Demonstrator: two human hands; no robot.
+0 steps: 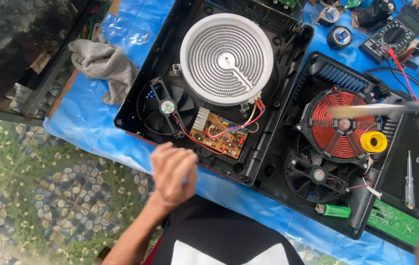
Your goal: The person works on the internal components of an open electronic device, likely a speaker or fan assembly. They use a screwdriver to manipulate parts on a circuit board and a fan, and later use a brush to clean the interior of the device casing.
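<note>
One curled left hand, fingers together and holding nothing visible, rests just below the circuit board; the right hand's grip is unclear.

Floor: a mat printed with pebbles and green leaves covers the lower left.
Cover: a blue plastic sheet lies spread across the middle, wrinkled and glossy.
Upper left: dark rough ground, partly in shadow.
Light: bright daylight, with soft glare on the sheet.
</note>
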